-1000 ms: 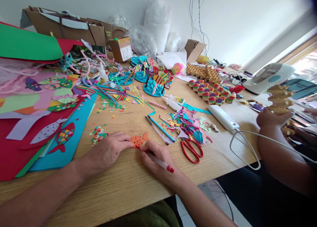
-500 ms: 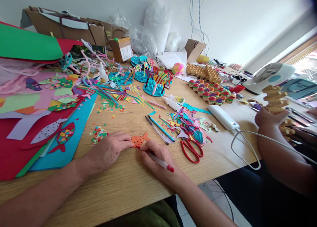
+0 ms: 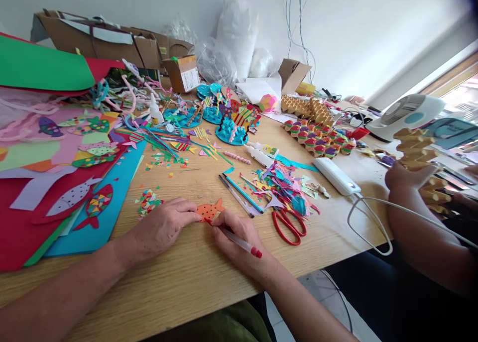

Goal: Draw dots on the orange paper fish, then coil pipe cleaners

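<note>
We work at a wooden table (image 3: 164, 287), a white fan (image 3: 405, 115) at its far right. Our left hand (image 3: 162, 227), fingers drawn together, holds the left end of the spotted orange paper fish (image 3: 209, 211) flat on the wood. Our right hand (image 3: 237, 237) grips a red-capped pen (image 3: 242, 244), tip at the fish's lower edge. Red-handled scissors (image 3: 290, 225) lie right of that hand, beside colored paper scraps (image 3: 286, 182).

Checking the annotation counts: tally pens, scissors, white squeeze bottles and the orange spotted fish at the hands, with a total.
Pens: 3 (red-capped pen in right hand, clear pen, blue pen)
Scissors: 1
White squeeze bottles: 3 (upright bottle, two lying bottles)
Orange spotted fish: 1
Total: 8
</note>
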